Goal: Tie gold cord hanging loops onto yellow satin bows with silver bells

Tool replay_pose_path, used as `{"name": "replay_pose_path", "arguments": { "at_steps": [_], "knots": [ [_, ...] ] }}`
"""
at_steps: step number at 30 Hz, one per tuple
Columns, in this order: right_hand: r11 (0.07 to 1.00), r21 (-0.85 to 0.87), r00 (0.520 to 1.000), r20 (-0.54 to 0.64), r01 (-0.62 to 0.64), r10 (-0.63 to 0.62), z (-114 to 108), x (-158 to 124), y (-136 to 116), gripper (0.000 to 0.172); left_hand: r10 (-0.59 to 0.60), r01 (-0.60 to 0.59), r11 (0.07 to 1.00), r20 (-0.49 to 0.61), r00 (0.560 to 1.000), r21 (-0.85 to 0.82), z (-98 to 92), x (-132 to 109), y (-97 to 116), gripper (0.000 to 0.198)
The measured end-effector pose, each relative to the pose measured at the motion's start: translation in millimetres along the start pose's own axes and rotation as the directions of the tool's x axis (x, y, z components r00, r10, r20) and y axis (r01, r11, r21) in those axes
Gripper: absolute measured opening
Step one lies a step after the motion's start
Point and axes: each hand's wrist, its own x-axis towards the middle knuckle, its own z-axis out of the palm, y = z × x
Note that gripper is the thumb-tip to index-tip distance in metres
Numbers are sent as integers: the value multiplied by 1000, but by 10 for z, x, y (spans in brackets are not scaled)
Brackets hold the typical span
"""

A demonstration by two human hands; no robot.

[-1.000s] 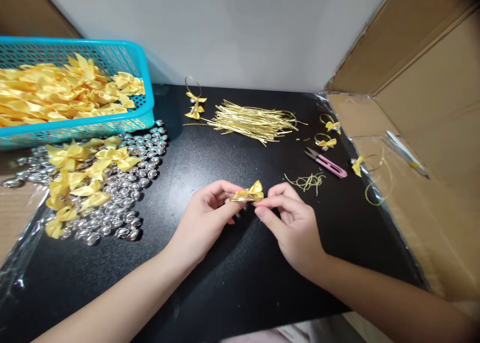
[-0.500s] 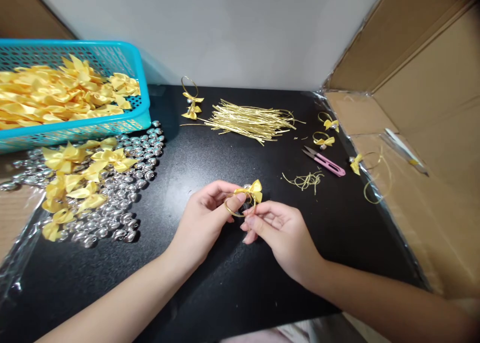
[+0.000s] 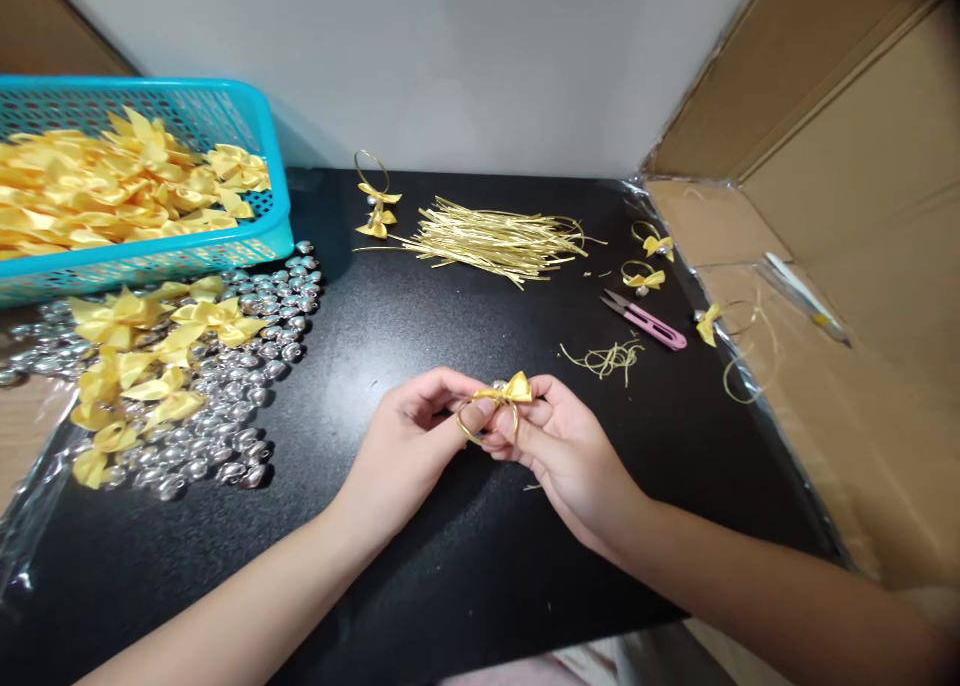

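Above the black tabletop, both hands meet at a small yellow ribbon bow (image 3: 516, 388). My left hand (image 3: 427, 426) is closed, its thumb and forefinger pinching the bow's left side. A loop of gold cord (image 3: 468, 432) hangs from the bow toward me. My right hand (image 3: 559, 441) is closed too, with its thumb on the gold cord just below the bow and its fingers behind. A bit of silver bead shows at the bow's top edge. The fingers hide part of the cord and the bow's middle.
At left, a turquoise basket (image 3: 281, 196) holds many yellow bows. Silver beads (image 3: 240, 391) with loose bows lie before it. Gold cords (image 3: 499, 241) lie at the back. Pink thread snips (image 3: 652, 324), cord scraps (image 3: 607, 360) and finished-looking bow loops (image 3: 643, 281) lie right.
My right hand has moved up and closer to my left, its thumb now at the bow's underside. The view has shifted slightly, and a thin cord end shows below the right hand.
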Motion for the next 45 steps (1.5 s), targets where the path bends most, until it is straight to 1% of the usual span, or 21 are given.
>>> {"name": "replay_pose_path", "arguments": {
  "at_steps": [5, 10, 14, 24, 28, 33, 37, 40, 45],
  "knots": [
    [1000, 11, 1000, 8, -9, 9, 2, 15, 0, 40, 19, -20, 999, 31, 999, 29, -12, 1, 3, 11],
    [1000, 5, 1000, 8, -23, 23, 8, 4, -23, 39, 64, -63, 998, 108, 992, -9, -32, 28, -7, 5],
    [1000, -3, 1000, 3, -31, 31, 8, 2, -40, 41, 68, -65, 998, 131, 989, -26, -39, 44, -1, 8],
    [1000, 9, 1000, 5, -30, 30, -4, 16, -26, 39, 2, -7, 998, 80, 997, 56, -34, 53, 35, 8],
    [999, 31, 1000, 6, -27, 26, 8, 23, -30, 40, 0, -6, 997, 79, 997, 78, -39, 56, 38, 7],
    [999, 10, 999, -3, -36, 36, 7, 28, -39, 42, 26, -33, 996, 82, 996, 80, -10, 53, 49, 11],
    [999, 7, 999, -9, -35, 35, 9, 20, -38, 46, 82, -92, 986, 75, 994, 137, 9, 40, 66, 13],
    [999, -5, 999, -19, -38, 38, 3, 17, -33, 46, 107, -124, 974, 96, 990, 187, -27, 34, 83, 14],
    [999, -21, 999, -21, -40, 40, -8, 21, -37, 42, 137, -170, 925, 116, 984, 341, -99, 45, 126, 14]
  ]
}}
